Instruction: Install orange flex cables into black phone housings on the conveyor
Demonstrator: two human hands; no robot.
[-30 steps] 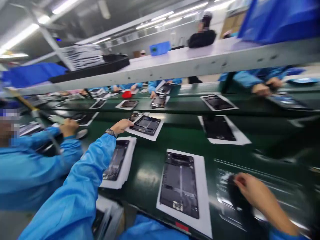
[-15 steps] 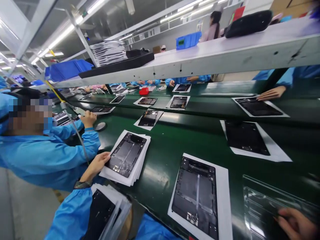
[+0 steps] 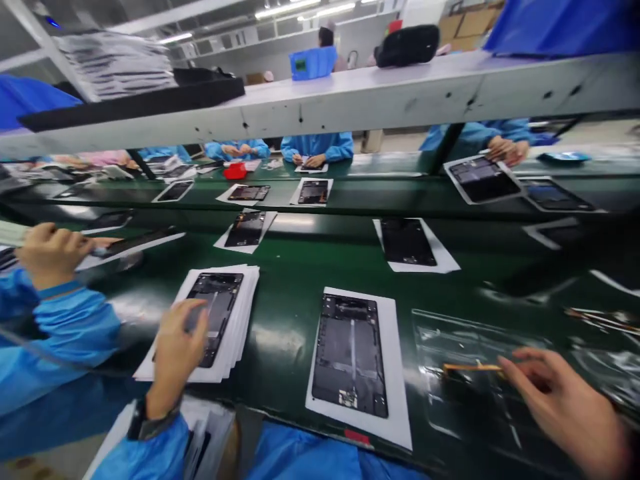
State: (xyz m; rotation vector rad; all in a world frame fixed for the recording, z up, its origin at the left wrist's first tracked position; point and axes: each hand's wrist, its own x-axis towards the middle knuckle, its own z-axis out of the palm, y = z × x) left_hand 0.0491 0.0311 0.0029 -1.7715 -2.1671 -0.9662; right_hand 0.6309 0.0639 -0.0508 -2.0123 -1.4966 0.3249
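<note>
Orange strip (image 3: 467, 367): pinched at its right end by your right hand (image 3: 560, 393), above the clear tray (image 3: 435, 333). Its long axis runs sideways, free end pointing left toward the middle tablet (image 3: 343, 350), which lies flat on a white sheet (image 3: 397, 387), long side running away from you. Neither of your hands is clearly nearer that tablet. Your left hand (image 3: 177, 340), thumb and fingers apart, is over the left tablet (image 3: 223, 307) on its paper stack (image 3: 243, 330); contact cannot be confirmed. That hand covers part of the tablet; your right fingers hide the strip's gripped end; the tray's contents are too dark to make out.
</note>
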